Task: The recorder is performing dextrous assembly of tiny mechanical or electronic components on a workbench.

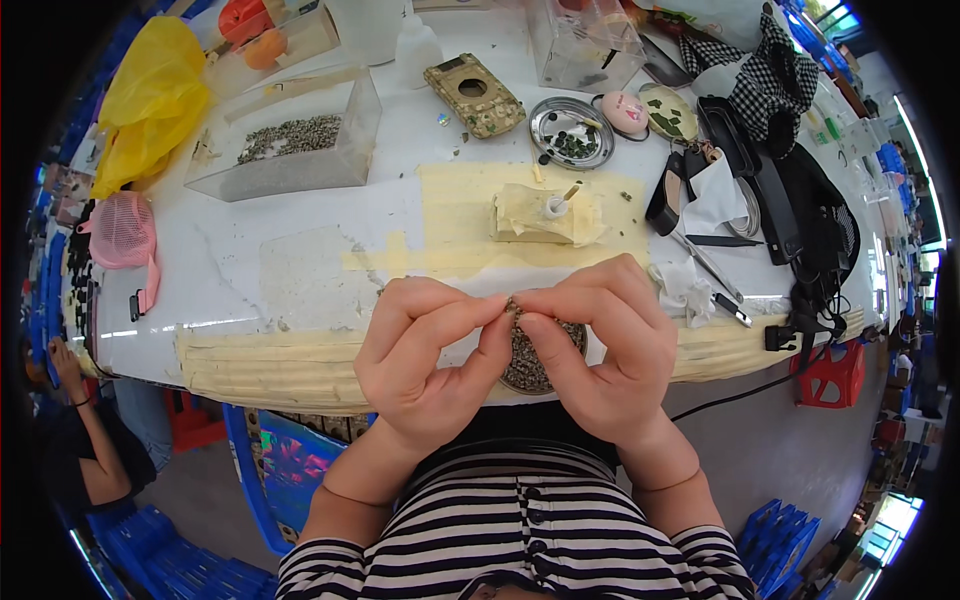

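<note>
My left hand (430, 345) and my right hand (610, 340) meet over the table's near edge, each closed in a pinch. Between their fingertips is a tiny camouflage-coloured piece (513, 307), too small to name more exactly. Under the fingers stands a round dish of small mottled brown-green pieces (530, 368), partly hidden by my hands. Beyond them, a tape-covered block (518, 222) holds a small white pot (555, 207) with a thin stick leaning in it. Farther back lies a camouflage toy tank hull (476, 97) with a round hole in its top.
A clear bin (280, 180) of similar small pieces stands back left, near a yellow plastic bag (152, 105) and a pink basket (122, 232). A metal dish (540, 118) holds dark green parts. Tools, a black strap and a checked cloth (775, 85) crowd the right.
</note>
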A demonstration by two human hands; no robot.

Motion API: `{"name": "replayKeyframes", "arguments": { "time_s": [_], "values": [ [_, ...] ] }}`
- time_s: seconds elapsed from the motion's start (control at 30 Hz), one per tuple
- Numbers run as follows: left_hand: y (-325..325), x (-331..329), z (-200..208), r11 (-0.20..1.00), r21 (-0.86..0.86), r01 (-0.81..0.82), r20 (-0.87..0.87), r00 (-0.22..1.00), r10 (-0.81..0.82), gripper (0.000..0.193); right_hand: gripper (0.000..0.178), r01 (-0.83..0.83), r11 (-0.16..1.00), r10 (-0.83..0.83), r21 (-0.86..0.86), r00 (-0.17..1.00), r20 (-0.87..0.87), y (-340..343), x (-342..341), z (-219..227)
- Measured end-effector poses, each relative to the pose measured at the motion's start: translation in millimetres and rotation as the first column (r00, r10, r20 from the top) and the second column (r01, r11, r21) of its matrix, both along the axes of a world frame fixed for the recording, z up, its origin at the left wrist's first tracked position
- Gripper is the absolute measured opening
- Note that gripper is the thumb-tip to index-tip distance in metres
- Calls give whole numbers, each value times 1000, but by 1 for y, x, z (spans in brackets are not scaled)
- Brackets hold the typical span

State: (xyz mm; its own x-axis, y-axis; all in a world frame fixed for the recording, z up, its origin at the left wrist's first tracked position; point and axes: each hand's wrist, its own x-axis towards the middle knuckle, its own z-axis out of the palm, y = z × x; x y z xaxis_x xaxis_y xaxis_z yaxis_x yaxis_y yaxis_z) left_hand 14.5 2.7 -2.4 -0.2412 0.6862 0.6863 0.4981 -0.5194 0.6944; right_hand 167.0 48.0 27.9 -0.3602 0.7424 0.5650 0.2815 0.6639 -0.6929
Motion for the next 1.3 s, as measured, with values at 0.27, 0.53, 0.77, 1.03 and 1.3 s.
{"name": "replayKeyframes", "arguments": {
  "time_s": [0.27, 0.53, 0.77, 1.03, 1.3],
  "values": [
    [0, -2, 0, 997, -71, 22, 87, 996, -16, 26, 33, 5, 981, -18, 194, 998, 68, -3, 1, -5],
    [1, -5, 0, 996, -47, 77, 108, 992, -71, 25, 20, -177, 937, 130, -302, 977, -168, 2, -1, -12],
    [1, -4, 1, 996, -64, 64, 101, 993, -57, 25, 23, -58, 989, 44, -137, 993, -106, -2, -1, -9],
    [1, -3, 0, 996, -74, 48, 105, 994, -40, 25, 29, 1, 989, -2, 149, 1000, 4, -2, 0, -10],
    [1, -5, 1, 991, -58, 119, 112, 987, -112, 25, 18, -210, 911, 132, -354, 963, -234, -1, -1, -14]
  ]
}}
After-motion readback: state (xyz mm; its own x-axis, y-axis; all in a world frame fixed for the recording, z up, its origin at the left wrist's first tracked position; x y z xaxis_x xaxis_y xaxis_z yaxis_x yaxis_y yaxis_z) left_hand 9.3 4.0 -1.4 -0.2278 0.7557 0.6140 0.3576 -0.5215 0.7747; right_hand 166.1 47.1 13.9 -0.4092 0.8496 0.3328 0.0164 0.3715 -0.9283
